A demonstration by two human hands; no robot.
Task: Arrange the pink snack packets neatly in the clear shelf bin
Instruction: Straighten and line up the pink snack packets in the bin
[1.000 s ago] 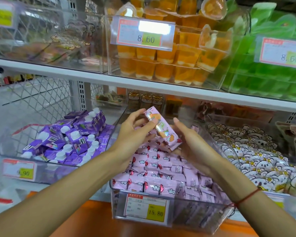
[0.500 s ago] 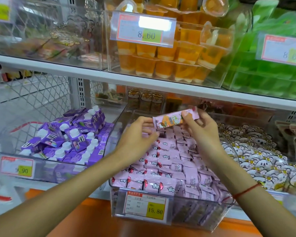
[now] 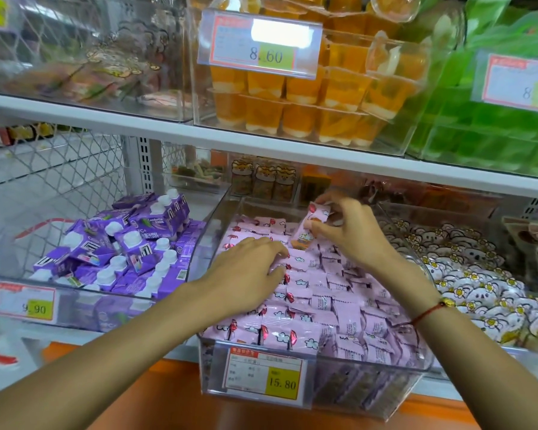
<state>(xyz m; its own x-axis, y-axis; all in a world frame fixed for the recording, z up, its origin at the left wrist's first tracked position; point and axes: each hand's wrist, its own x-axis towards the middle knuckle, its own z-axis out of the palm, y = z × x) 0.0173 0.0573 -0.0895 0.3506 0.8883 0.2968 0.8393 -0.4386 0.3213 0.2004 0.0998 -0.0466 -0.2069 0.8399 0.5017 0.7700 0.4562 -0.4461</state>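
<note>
Clear shelf bin [image 3: 410, 372], centre of lower shelf, is packed w/ pink snack packets [image 3: 339, 302]. Packets at mid-left are pressed flat by left hand [image 3: 249, 271], fingers relaxed. One packet [image 3: 308, 226] is pinched upright at far end by right hand [image 3: 351, 234].

Bare forearms; red cord bracelet [image 3: 426, 312] w/ prob. gold bead, right wrist.

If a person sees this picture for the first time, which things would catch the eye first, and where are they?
First the two hands in the middle: the right hand pinches one pink packet over the back of the clear bin, and the left hand lies flat on the packet rows. Next come the purple cartons in the bin to the left and the orange jelly cups on the shelf above.
</note>
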